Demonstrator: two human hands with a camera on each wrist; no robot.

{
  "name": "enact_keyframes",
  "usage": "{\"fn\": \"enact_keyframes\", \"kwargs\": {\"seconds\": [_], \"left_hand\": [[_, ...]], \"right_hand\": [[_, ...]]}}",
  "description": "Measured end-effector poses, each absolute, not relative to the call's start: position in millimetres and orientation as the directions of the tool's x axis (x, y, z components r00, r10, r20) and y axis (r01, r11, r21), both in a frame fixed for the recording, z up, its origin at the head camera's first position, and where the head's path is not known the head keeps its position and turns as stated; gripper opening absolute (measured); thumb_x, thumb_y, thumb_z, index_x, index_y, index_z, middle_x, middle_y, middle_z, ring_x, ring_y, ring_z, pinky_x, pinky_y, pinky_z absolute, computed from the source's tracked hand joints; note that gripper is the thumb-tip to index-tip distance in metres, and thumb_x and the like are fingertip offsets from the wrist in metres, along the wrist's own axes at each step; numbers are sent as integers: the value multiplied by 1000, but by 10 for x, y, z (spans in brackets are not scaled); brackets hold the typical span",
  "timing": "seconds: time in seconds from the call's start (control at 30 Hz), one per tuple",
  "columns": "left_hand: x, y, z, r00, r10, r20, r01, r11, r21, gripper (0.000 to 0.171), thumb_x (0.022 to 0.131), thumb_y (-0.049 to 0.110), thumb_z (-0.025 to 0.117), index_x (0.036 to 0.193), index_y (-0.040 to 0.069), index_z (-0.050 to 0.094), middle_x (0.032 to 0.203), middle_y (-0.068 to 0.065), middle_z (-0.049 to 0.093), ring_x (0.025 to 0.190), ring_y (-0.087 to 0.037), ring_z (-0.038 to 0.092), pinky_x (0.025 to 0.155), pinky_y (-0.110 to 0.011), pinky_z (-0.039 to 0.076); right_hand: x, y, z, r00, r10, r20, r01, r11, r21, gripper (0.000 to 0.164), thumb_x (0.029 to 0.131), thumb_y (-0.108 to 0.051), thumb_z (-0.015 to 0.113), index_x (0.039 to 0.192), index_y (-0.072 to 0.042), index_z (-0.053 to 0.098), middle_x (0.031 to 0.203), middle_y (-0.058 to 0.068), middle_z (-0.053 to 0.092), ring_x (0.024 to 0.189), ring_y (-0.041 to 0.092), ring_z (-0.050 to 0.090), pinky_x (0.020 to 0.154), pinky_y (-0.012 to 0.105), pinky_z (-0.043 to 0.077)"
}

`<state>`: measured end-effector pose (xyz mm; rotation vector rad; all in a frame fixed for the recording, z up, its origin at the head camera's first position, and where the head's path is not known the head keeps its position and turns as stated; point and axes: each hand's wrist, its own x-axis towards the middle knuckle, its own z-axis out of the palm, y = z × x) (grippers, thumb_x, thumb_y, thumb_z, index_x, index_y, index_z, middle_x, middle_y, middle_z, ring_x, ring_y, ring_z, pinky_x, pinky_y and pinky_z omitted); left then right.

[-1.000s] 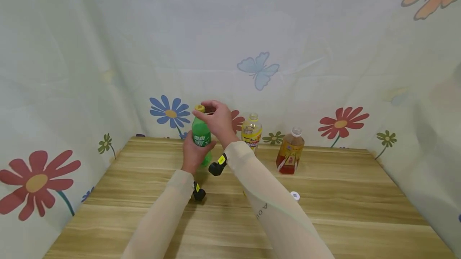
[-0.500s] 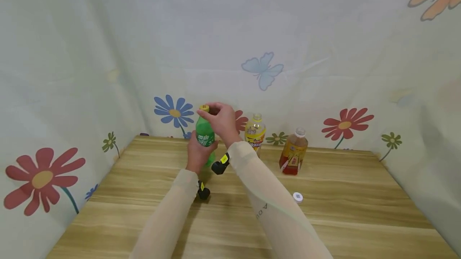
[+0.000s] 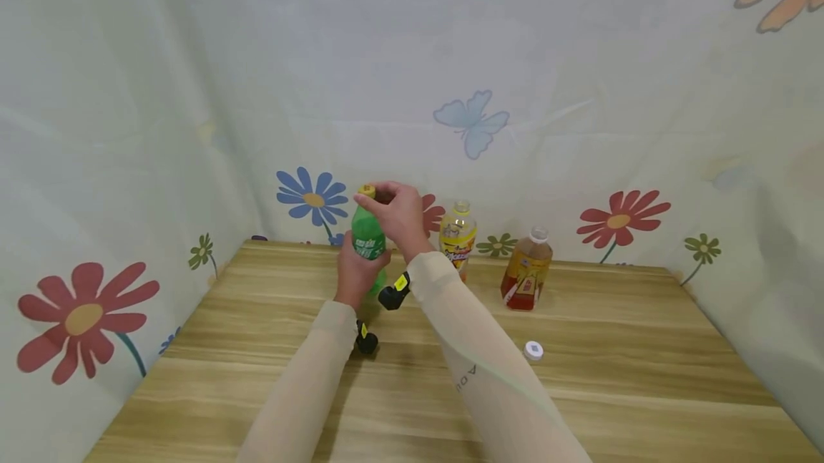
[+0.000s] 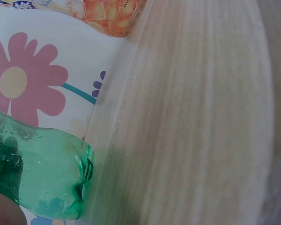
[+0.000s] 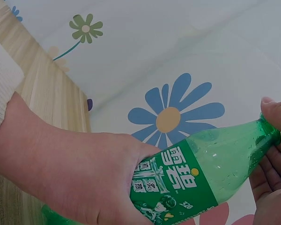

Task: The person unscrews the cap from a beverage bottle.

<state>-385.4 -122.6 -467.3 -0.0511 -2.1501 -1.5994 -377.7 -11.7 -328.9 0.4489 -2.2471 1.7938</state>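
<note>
My left hand (image 3: pixel 357 271) grips a green plastic soda bottle (image 3: pixel 368 234) around its middle, below the label. At the top of the bottle, my right hand (image 3: pixel 400 216) pinches the yellow cap (image 3: pixel 366 190) between thumb and fingers. The bottle's ridged base (image 4: pixel 82 183) shows in the left wrist view. In the right wrist view, the green label (image 5: pixel 166 187) with white characters faces the camera, beside my left hand (image 5: pixel 75 168). Fingers of my right hand (image 5: pixel 276 187) are around the neck there, and the cap is out of that frame.
Right of the hands stand an uncapped clear bottle with a yellow label (image 3: pixel 457 241) and an uncapped bottle of reddish-brown drink (image 3: pixel 526 273). A white cap (image 3: pixel 533 351) lies on the wooden table (image 3: pixel 631 363). A flower-printed cloth (image 3: pixel 566 127) hangs behind.
Everything sits slightly further right in the head view, as the camera has turned a little. Both hands keep their places on the bottle and its cap. The white cap shows more fully beside the right sleeve.
</note>
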Motion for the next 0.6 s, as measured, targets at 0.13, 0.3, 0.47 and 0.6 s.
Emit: {"fn": "enact_keyframes", "kwargs": {"seconds": [0.13,0.3,0.47,0.6], "left_hand": [[-3850,-1236,-4670,-898,-232,374,294,317,902,73,79,25,86,136,4,45,121,-18,65,109,-36,64,101,-53,53],[-3847,-1233,-4667,-900,-226,373,299,303,905,72,79,25,85,136,5,46,120,-18,65,108,-35,64,99,-53,53],[-3843,-1240,-4675,-894,-237,380,302,307,903,72,79,22,85,137,4,45,121,-19,65,108,-36,64,100,-52,54],[-3849,-1232,-4688,-895,-229,383,305,312,900,73,79,22,85,137,3,45,122,-19,64,109,-36,64,101,-53,54]], "right_hand": [[-3780,-121,-3286,-927,-100,361,-374,207,-904,33,89,-33,81,113,-10,76,107,6,76,99,18,72,87,31,61],[-3791,-121,-3295,-921,-109,374,-388,195,-901,32,90,-32,80,113,-10,76,107,5,76,97,17,71,86,30,61],[-3779,-132,-3307,-922,-116,370,-386,185,-904,34,89,-33,80,115,-11,76,107,5,75,97,17,71,86,29,61],[-3772,-128,-3322,-924,-97,369,-381,183,-906,34,90,-33,80,115,-11,76,107,5,76,98,18,71,87,30,61]]}}
